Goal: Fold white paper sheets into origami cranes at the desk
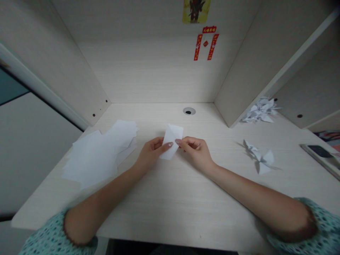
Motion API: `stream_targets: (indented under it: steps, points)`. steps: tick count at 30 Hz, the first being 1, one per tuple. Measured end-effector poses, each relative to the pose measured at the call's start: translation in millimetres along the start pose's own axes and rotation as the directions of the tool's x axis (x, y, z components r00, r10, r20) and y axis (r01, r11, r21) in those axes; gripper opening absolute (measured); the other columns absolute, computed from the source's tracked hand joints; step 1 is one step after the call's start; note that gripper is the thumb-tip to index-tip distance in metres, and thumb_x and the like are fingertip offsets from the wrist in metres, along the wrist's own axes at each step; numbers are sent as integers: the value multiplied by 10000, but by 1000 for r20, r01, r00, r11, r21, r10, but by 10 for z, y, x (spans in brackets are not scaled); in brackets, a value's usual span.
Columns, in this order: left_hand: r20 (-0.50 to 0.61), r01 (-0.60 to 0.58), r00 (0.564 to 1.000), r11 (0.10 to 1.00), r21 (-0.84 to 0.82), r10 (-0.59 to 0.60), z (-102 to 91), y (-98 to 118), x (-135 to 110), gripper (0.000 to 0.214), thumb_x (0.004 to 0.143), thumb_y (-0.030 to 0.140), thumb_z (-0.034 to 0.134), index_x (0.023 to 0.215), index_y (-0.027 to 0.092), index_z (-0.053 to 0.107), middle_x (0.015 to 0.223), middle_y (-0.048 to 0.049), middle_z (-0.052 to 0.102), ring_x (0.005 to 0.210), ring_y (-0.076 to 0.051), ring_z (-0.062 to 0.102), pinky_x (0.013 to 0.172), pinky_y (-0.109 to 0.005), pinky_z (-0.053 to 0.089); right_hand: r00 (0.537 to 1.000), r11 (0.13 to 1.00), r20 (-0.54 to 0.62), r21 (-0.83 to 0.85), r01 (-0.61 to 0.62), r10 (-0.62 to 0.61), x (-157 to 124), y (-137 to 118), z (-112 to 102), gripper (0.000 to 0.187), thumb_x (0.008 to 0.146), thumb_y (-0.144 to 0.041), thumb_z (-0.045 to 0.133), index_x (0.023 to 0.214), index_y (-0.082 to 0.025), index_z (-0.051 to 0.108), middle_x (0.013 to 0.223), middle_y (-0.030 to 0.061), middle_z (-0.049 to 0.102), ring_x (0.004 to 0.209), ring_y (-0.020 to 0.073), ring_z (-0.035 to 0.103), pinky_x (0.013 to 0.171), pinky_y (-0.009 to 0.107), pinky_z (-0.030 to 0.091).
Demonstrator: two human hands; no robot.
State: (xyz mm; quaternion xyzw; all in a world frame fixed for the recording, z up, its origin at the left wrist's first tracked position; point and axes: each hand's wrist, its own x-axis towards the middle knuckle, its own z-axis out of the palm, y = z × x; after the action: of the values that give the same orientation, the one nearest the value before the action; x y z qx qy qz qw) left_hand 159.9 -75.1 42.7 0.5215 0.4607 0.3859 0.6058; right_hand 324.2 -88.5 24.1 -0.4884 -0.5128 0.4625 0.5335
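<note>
A small folded piece of white paper [172, 140] lies at the middle of the pale wooden desk [170, 198]. My left hand [152, 151] pinches its left edge, with the index fingertip pressed on top of the sheet. My right hand [196, 150] has its fingers curled and pinches the paper's right edge. Both forearms stretch across the desk from teal patterned sleeves.
A loose stack of white paper sheets [99, 154] lies to the left. A folded paper crane [259, 157] sits to the right, and several more paper cranes [261, 110] are piled in a side alcove. A phone [320, 151] lies at the far right. A cable hole [189, 111] is behind.
</note>
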Motion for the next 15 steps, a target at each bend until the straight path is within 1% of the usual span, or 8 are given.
stream_targets:
  steps: [2, 4, 7, 10, 12, 15]
  points:
    - [38, 34, 999, 997, 66, -36, -8, -25, -6, 380, 682, 445, 693, 901, 135, 718, 784, -80, 713, 637, -161, 613, 536, -227, 417, 1000, 1000, 14, 4, 0, 0, 5, 2, -4, 290, 703, -450, 669, 625, -171, 678, 585, 10, 585, 550, 110, 450, 504, 243, 325]
    - [49, 48, 997, 993, 111, -54, -32, -64, -1, 348, 693, 464, 676, 817, 143, 724, 735, -59, 704, 571, -140, 579, 494, -216, 370, 999, 1000, 35, 15, -2, 2, 12, 12, -10, 280, 703, -436, 675, 621, -169, 682, 583, 4, 583, 554, 108, 458, 534, 252, 337]
    - [83, 43, 995, 986, 159, -57, -72, -109, 24, 339, 693, 474, 671, 793, 156, 730, 693, -44, 692, 525, -123, 541, 473, -211, 332, 998, 999, 53, 43, -25, 22, 26, 37, -17, 294, 705, -428, 677, 580, -163, 662, 546, -16, 539, 528, 94, 424, 533, 255, 310]
    - [118, 29, 992, 977, 212, -54, -90, -123, 48, 344, 680, 494, 669, 692, 154, 717, 600, -29, 648, 480, -108, 486, 452, -209, 295, 995, 994, 71, 78, -79, 73, 46, 52, -26, 326, 701, -431, 680, 530, -159, 626, 502, -35, 486, 500, 83, 382, 514, 256, 273]
    - [126, 19, 991, 971, 240, -51, -89, -117, 51, 358, 681, 504, 661, 632, 151, 695, 547, -15, 607, 455, -95, 444, 439, -206, 265, 993, 992, 81, 89, -93, 86, 59, 47, -35, 324, 695, -428, 685, 525, -160, 620, 499, -39, 483, 499, 82, 378, 516, 257, 271]
    - [146, 6, 988, 967, 255, -45, -78, -89, 37, 361, 692, 506, 650, 639, 151, 687, 526, -4, 576, 441, -86, 410, 429, -202, 241, 993, 990, 86, 100, -95, 87, 65, 26, -46, 321, 693, -428, 687, 528, -160, 623, 507, -36, 497, 503, 84, 381, 519, 257, 271]
